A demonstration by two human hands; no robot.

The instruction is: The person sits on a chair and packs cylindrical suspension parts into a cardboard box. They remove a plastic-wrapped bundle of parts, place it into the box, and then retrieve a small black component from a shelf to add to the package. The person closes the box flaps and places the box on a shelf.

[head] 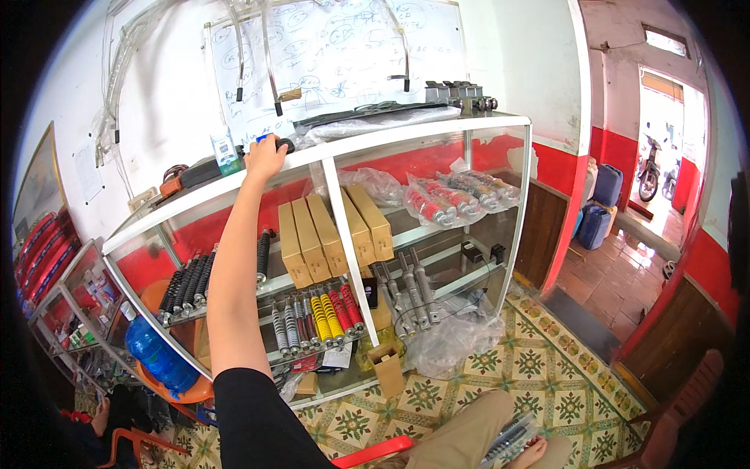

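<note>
My left hand (266, 157) reaches to the top of the glass display cabinet (422, 130). Its fingers are around or over a small dark object (285, 144) with something blue beside it; what exactly they grip is hidden. A bottle with green liquid (225, 153) stands just left of that hand. Low in the view, my right hand (530, 454) is partly visible by my leg, holding a shock absorber in clear plastic wrap (508, 438). Inside the cabinet are coil-spring shock absorbers (328, 316) and long cardboard boxes (313, 234).
A blue water bottle (158, 352) rests on an orange plastic chair (202, 391) at left. Bagged red shock absorbers (433, 202) lie on the upper shelf. An open cardboard box (387, 372) stands on the floor by the cabinet. Another person's hand (101, 415) shows at lower left.
</note>
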